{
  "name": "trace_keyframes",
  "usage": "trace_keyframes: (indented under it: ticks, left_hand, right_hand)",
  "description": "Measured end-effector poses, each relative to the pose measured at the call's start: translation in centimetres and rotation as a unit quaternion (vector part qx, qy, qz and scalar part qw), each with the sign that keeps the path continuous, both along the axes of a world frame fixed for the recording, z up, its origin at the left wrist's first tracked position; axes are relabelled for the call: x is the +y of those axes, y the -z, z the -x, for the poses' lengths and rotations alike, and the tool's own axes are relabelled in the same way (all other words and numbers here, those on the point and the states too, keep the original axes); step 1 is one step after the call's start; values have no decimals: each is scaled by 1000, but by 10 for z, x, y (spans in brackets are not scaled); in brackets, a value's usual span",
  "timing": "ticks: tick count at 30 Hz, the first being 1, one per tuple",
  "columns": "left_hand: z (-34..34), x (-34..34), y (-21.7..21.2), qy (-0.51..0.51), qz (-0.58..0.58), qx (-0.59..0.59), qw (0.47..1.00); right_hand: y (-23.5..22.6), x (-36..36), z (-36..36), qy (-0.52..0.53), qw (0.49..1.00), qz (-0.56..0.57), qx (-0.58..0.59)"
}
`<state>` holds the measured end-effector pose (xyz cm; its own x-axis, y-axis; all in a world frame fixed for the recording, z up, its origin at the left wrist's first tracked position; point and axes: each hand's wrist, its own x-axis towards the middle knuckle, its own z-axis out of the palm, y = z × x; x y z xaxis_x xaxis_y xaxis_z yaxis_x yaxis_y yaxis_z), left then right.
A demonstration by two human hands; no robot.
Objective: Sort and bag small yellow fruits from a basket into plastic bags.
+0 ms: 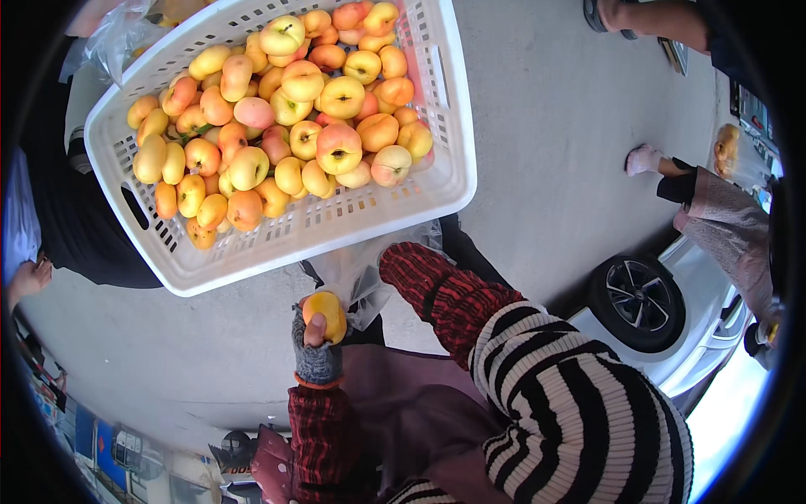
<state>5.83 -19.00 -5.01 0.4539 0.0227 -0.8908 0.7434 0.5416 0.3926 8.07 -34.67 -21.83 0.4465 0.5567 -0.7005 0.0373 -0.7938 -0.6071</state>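
Note:
My left hand (pixel 316 357), in a grey fingerless glove, is closed around a yellow flat peach (pixel 327 316), thumb across its face. Just to the right hangs a clear plastic bag (pixel 363 286), below the near rim of a white crate. My right arm, in a red-and-black checked sleeve (pixel 445 294), reaches to this bag. The right hand itself is hidden past the cuff, so its fingers do not show. The white plastic crate (pixel 294 262) is tilted in view and holds many yellow-orange flat peaches (pixel 339 149).
A person in dark clothes stands at the left, a hand (pixel 30 279) beside the crate. Another clear bag (pixel 117 38) is at the upper left. At the right are a white car's wheel (pixel 636 302) and other people's legs on the grey pavement (pixel 537 126).

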Motion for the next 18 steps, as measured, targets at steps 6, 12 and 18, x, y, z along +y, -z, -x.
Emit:
trace_keyframes:
  ticks: [6,12,18]
  left_hand:
    - [15,14,-14,-19,-29,-20,999]
    - [23,13,-2,-175,32,-27,984]
    - [24,8,7,-261,76,-17,962]
  right_hand:
    - [-39,0,-10,-93,996,13,13]
    - [-183,-43,-151,198,948,-107,226]
    - [-40,-44,-198,70,930,204,-297]
